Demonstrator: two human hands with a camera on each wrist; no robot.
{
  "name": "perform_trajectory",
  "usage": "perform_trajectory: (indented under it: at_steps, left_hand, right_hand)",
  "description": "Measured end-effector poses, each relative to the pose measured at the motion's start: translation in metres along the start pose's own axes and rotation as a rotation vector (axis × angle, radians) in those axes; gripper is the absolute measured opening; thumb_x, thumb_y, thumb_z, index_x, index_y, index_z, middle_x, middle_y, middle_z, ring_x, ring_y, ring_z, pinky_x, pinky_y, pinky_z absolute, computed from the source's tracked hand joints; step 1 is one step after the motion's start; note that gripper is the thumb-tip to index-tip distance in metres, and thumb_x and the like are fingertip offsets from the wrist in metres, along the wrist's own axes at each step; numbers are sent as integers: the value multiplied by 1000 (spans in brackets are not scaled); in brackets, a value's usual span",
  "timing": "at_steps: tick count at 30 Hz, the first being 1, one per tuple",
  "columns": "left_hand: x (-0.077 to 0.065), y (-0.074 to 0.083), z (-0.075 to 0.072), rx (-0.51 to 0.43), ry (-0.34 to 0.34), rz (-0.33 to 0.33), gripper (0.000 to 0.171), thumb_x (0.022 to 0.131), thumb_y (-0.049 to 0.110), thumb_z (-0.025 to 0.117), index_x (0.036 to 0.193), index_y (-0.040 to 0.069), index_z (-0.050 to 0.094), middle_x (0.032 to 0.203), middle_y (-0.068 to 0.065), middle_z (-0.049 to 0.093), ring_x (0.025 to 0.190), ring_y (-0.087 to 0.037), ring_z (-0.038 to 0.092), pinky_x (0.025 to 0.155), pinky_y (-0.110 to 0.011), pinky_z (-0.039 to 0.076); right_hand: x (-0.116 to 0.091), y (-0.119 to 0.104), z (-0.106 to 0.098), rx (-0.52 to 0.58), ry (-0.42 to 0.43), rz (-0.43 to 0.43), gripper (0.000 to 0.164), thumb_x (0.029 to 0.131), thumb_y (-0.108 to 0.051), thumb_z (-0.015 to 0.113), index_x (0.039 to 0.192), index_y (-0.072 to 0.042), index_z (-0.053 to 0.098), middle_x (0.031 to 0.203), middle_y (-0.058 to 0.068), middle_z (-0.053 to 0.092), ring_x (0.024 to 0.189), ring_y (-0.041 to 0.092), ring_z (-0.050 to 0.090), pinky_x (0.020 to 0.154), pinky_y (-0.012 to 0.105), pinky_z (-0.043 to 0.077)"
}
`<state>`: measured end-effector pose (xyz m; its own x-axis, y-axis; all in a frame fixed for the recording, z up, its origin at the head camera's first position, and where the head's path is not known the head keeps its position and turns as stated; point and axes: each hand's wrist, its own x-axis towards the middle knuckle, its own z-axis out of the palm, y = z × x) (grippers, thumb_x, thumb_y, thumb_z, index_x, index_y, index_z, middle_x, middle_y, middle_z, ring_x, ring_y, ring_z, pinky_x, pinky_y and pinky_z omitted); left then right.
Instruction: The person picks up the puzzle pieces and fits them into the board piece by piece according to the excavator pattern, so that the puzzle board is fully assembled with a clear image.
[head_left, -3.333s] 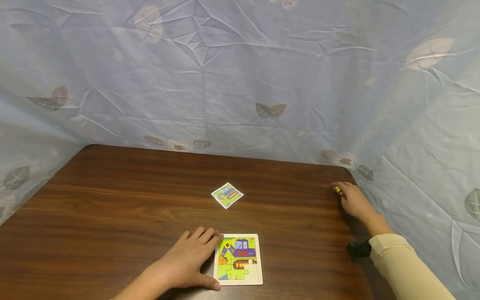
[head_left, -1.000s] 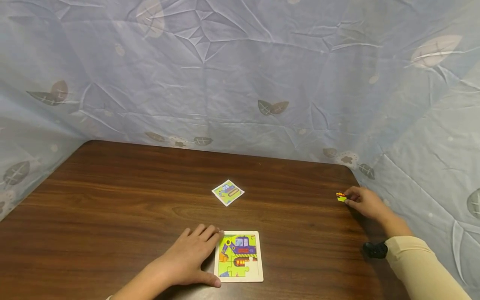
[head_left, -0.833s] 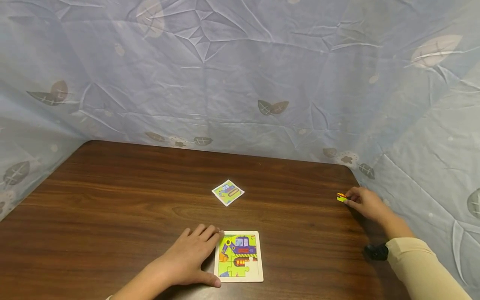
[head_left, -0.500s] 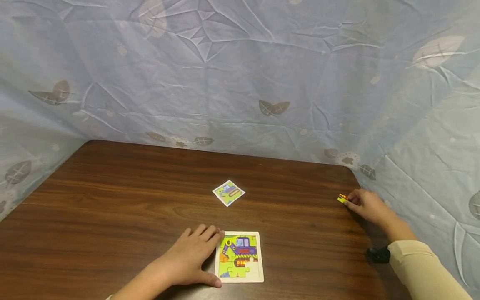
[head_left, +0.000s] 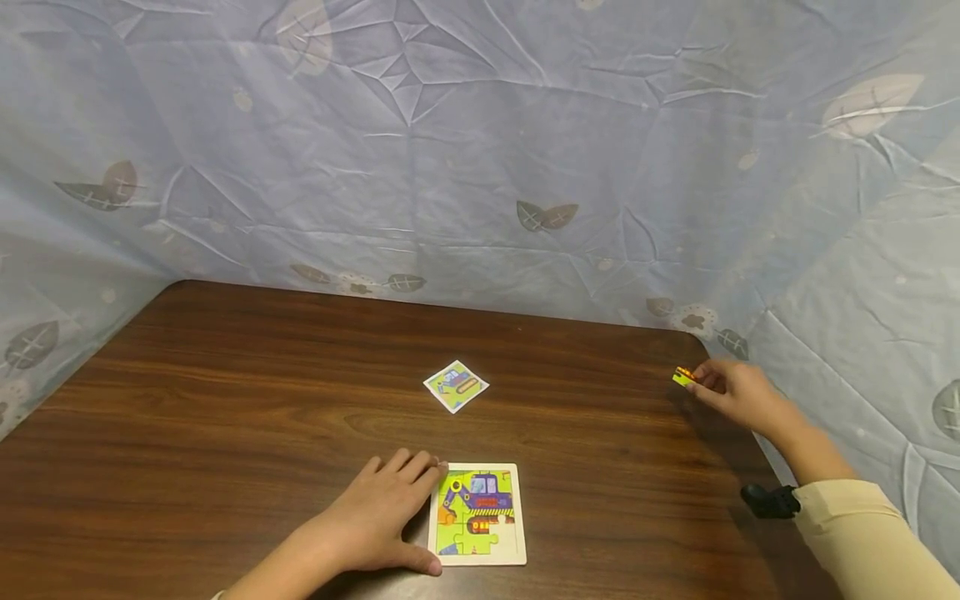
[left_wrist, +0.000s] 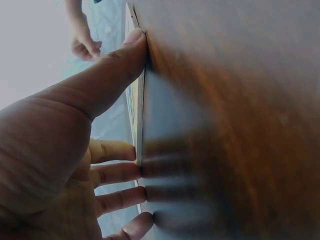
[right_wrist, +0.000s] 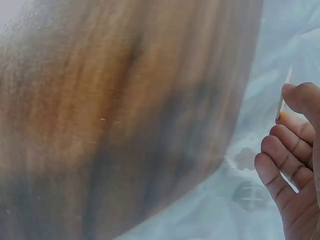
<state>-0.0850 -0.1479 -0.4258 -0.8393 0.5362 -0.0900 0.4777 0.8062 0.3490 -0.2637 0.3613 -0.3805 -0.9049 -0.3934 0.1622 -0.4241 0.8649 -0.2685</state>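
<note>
My right hand [head_left: 738, 396] pinches a small yellow-green and orange jigsaw piece [head_left: 682, 377] between thumb and index finger, above the table's right side. Seen edge-on in the right wrist view, the jigsaw piece [right_wrist: 281, 102] is thin and pale. My left hand [head_left: 375, 512] rests at the left side of a square puzzle board [head_left: 521, 500], thumb at its lower left corner and fingertips near the upper left. The board shows a purple excavator on green, with a bare pale gap at its lower right. In the left wrist view the thumb [left_wrist: 117, 67] and straight fingers touch the board's edge.
A small white-bordered picture card [head_left: 456, 386] with an excavator lies turned like a diamond beyond the board. The dark wood table [head_left: 262, 400] meets a pale blue leaf-print cloth [head_left: 480, 150] at the back and sides. My right wrist wears a black device [head_left: 768, 502].
My right hand reached the far right of the table, turned, and has lifted slightly with the jigsaw piece pinched in it. The left hand, board and card stay in place.
</note>
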Motion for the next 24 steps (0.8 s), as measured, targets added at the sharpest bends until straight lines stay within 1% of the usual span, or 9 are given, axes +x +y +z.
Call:
perform_trajectory:
  at_steps: [6,13,16,20,22,24]
  left_hand:
    - [0,0,-1,-16,-10,-7,113,70,75,80,155,8,47,156,-10,52,141,-34,48,109,-74,41]
    - [-1,0,-1,-27,-24,-14,113,71,75,80,156,8,46,157,-10,51,142,-35,47,110,-75,40]
    - [-1,0,0,-26,-24,-11,114,71,76,79,156,8,46,157,-10,51,142,-35,47,110,-74,40]
    - [-1,-1,0,-21,-14,-6,114,70,76,80,156,8,46,157,-10,51,141,-34,48,110,-74,41]
    - [-1,-1,0,-18,-11,-6,114,70,76,80,156,8,46,156,-10,51,141,-34,48,110,-74,41]
    - [-1,-1,-1,-18,-8,-6,114,70,76,80,155,8,47,156,-10,51,141,-34,48,110,-74,41]
  right_hand:
    - [-1,-11,-13,4,-2,-33,12,93,-9,76,98,0,70,81,3,71,67,-3,54,59,25,49]
    - [-4,-31,-13,-24,-29,-96,14,92,-9,78,101,0,70,84,1,71,71,-1,56,61,25,51]
    - [-5,-43,-8,-13,-5,-165,15,89,-7,80,99,-2,70,84,0,71,72,-1,59,61,25,52]
    - [-7,-57,2,22,68,-311,21,81,0,84,96,-4,70,85,-3,69,73,-1,60,60,23,52]
    - [-9,-66,6,32,74,-359,24,80,1,85,97,-6,69,87,-6,68,75,-3,59,61,22,52]
    - [-10,-78,8,46,56,-387,24,82,0,84,98,-8,69,89,-7,66,77,-5,58,62,21,52]
